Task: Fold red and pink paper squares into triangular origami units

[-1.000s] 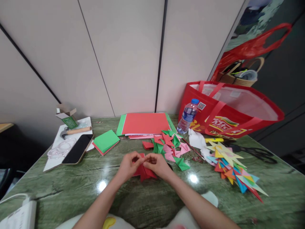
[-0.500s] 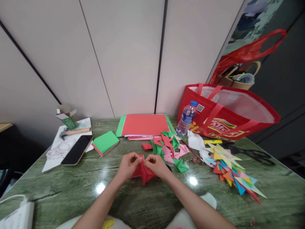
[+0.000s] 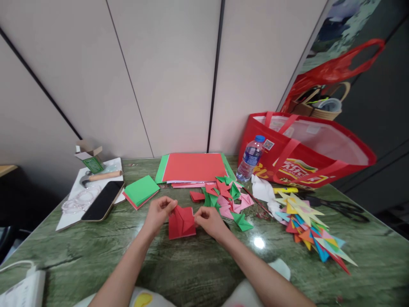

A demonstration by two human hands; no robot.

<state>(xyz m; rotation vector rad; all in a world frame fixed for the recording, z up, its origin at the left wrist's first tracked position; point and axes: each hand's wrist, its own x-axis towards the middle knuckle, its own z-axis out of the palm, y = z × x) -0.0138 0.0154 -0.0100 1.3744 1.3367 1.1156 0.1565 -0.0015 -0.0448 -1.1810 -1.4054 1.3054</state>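
A creased red paper square [image 3: 181, 221] is held just above the green marble table [image 3: 198, 268], opened out almost flat. My left hand [image 3: 159, 213] pinches its upper left corner. My right hand [image 3: 209, 221] pinches its right edge. Both hands are closed on the paper. Just beyond my right hand lies a heap of folded red, green and pink paper pieces [image 3: 228, 197].
At the back lie large red and green sheets [image 3: 193, 167], a small green paper stack [image 3: 141, 190], a water bottle [image 3: 251, 157] and a red bag [image 3: 306, 149]. A phone [image 3: 102, 200] and hammer [image 3: 100, 175] lie left. Colourful folded stars [image 3: 311, 228] and scissors [image 3: 343, 207] lie right.
The red paper was a folded pointed shape between my hands. My left hand has moved left and pulled it open into a nearly flat square.
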